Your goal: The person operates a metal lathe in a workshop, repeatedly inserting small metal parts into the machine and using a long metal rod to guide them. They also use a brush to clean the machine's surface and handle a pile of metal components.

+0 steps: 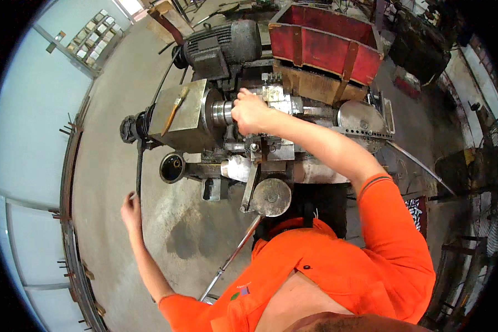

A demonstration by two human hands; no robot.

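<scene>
A spindle [222, 112] is seen at the right of the headstock [192, 108]; at its outer end is placed the right hand [252, 113], fingers curled, whether around anything cannot be told. Left of the headstock, a rod [139, 171] is met by the left hand [130, 212], its hold unclear. Atop the headstock a brush [174, 113] is laid.

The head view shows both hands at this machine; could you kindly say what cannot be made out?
In the head view:
- Whatever the right hand touches: hidden behind the hand itself.
- Whether the left hand grips the dark rod: too small to tell.
- Part of the machine: covered by the right forearm.
- Pale pieces, upper left: too small.
</scene>
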